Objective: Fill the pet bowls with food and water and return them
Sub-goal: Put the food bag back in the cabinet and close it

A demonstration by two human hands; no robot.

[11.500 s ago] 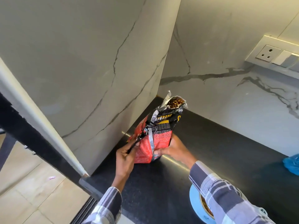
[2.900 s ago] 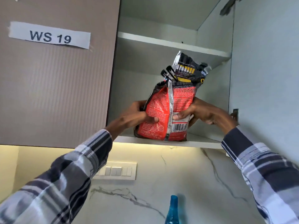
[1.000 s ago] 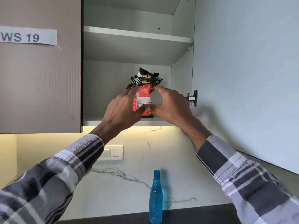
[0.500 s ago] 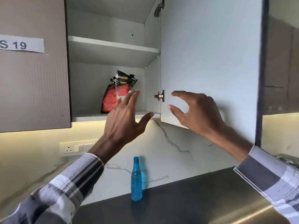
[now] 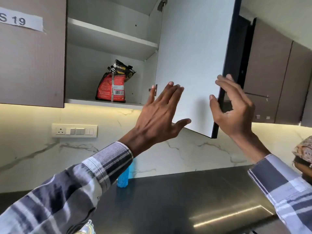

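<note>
The red and black pet food bag stands upright on the lower shelf of the wall cabinet, its top folded over. The cabinet door hangs wide open, its pale inner face toward me. My left hand is raised in front of the door, fingers spread, holding nothing. My right hand curls around the door's dark outer edge, thumb on the inner face and fingers behind. No pet bowl is in view.
A blue water bottle stands on the dark counter by the marble wall, mostly hidden by my left sleeve. A switch panel sits on the wall. A closed door labelled "S 19" is at left, with more closed cabinets at right.
Both hands have left the bag, which stays on the shelf. My right hand has moved right to the open door's edge, and my left hand has drawn back from the shelf.
</note>
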